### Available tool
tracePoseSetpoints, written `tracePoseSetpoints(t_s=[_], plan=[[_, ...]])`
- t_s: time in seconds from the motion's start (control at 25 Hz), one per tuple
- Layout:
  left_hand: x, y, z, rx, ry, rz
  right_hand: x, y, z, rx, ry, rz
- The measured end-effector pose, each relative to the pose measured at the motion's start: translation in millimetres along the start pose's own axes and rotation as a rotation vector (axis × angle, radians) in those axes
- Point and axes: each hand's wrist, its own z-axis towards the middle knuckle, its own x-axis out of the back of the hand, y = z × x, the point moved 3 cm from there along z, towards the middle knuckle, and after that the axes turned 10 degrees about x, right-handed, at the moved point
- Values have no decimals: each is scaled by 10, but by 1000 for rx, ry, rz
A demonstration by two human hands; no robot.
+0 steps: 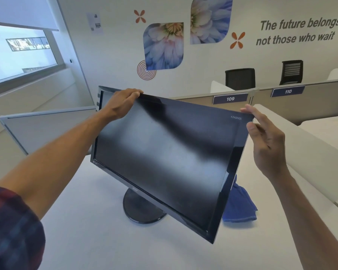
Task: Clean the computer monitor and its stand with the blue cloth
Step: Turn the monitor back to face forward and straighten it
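The left hand [123,103] curls over the rigid, smudge-prone Acer monitor [164,162] top bezel, the right hand [265,141] fingers straight against its corner; safest held by the frame.

Open-plan office. White counter [98,240] under fingers [134,93], carrying computer monitor [164,158]. Beyond fingers: low grey cubicle partitions [319,102] with numbered seat plates "109" [230,98] and "110" [288,91]. Behind partitions, two black mesh office chairs [240,77]. Far wall above fingers: flower decals [164,45], motivational slogan [300,32]. Left of fingers: window with roller blind [22,53].
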Motion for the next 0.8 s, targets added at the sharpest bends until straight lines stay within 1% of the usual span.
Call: tracePoseSetpoints(t_s=[0.48,0.64,0.8], plan=[[59,-42,-179,135,88,92,22,716,324,-84,9,164],[58,-63,-225,141,109,141,-41,758,274,-183,75,187],[59,-294,-323,147,177,162,-107,645,-104,-261,122,173]])
